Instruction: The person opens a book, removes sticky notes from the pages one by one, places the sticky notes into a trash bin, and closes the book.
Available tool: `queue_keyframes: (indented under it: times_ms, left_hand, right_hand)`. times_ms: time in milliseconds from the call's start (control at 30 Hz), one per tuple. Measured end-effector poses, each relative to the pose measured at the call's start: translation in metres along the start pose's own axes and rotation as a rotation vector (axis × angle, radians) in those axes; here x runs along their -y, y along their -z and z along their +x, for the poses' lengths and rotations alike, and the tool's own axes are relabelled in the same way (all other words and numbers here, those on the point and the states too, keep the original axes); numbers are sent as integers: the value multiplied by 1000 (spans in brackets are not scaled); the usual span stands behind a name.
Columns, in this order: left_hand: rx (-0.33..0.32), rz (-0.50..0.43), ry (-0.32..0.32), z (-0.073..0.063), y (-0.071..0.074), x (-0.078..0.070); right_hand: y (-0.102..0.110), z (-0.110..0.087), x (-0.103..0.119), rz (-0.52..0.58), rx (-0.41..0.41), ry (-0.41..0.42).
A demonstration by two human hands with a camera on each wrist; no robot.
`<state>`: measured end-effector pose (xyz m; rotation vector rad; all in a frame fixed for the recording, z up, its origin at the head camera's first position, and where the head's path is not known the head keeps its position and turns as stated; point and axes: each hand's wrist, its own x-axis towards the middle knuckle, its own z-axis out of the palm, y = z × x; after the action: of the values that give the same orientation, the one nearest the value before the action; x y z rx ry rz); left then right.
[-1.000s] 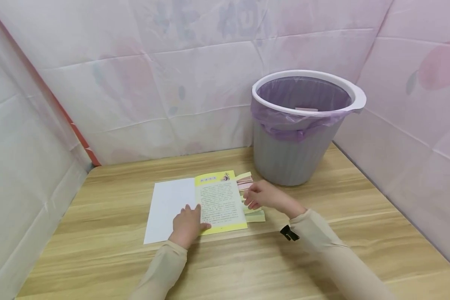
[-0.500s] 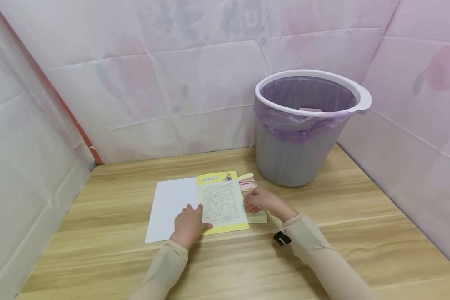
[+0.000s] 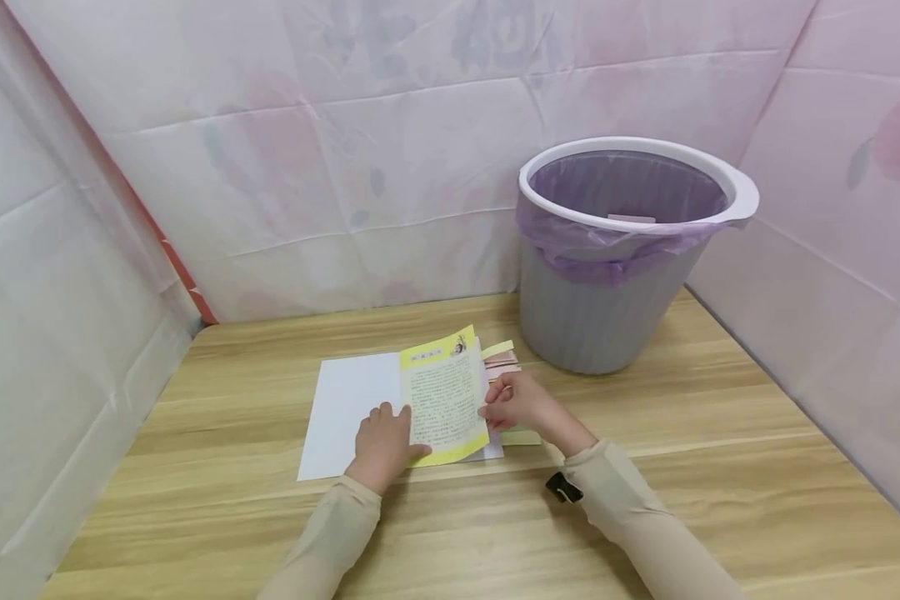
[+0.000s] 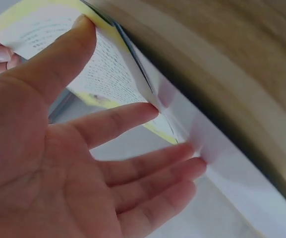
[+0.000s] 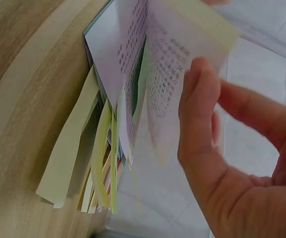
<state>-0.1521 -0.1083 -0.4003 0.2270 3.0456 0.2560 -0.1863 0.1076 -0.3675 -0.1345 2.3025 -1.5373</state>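
An open book lies on the table, with a blank white left page and a printed right page bordered in yellow. My left hand rests along the fold, fingers spread, and its thumb touches the printed page. At that page's outer edge my right hand pinches the paper between thumb and fingers. In the right wrist view the lifted page stands up from the sheets beneath. Yellowish paper strips stick out from the book's outer side, along with pinkish strips near its top.
Behind and to the right of the book stands a grey trash bin with a white rim and purple liner. A black clip-like piece is at the right sleeve. Printed cloth walls enclose the wooden table.
The printed page has risen from flat, its outer edge now pinched in my right hand, and a sheet shows beneath it. My left hand keeps its place on the book.
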Motion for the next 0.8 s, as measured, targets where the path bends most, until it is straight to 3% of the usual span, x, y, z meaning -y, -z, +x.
queue_keyframes:
  times_ms: [200,333,433,533,600,667,733,800]
  left_hand:
    - [-47,14,-26,-1,-1,-1]
    - [-81,-22,-50,-9,10,-10]
    - [-180,-63,-135,-26,25,-27]
    - [-284,-132,-310,-52,34,-49]
    - [-303,-141,-438,-68,33,-64]
    - [-306,-91,-537,-77,24,-75]
    - [-289,0,-561,-81,15,-83]
    - [-273,93,-525,-79,7,-87]
  right_hand:
    - [-3,-5,1,-72,53,14]
    - [-4,-7,4,-117,43,28]
    - [-5,-10,6,-104,39,60]
    - [-6,-13,7,-62,32,116]
    - [-6,-14,7,-34,26,176]
    - [-6,-14,7,-36,13,253]
    - [-7,-14,7,-64,-7,344]
    - [-9,-14,9,-104,-25,433]
